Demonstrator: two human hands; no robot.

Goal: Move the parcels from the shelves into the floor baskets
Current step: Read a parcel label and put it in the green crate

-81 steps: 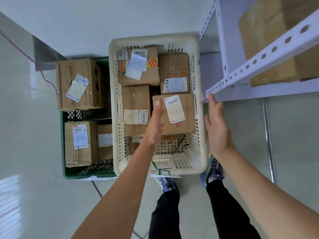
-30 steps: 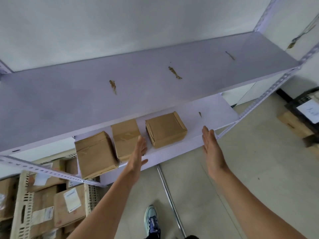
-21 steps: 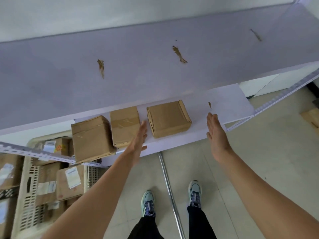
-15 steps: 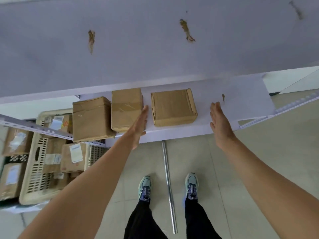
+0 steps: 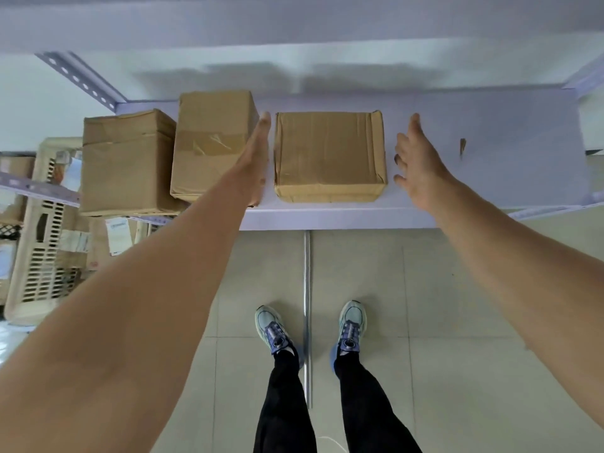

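On the white shelf (image 5: 474, 132), flat square parcel (image 5: 328, 155) lies between both hands, near the front edge. Left hand (image 5: 256, 155): fingers straight, edge-on in the gap between it and a taller parcel (image 5: 212, 142), holding nothing. Right hand (image 5: 420, 168): fingers spread loose, just beside its right side, apart, holding nothing.

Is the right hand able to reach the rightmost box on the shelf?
Probably yes: the right hand hovers open just beside the rightmost box, with only bare shelf between them.
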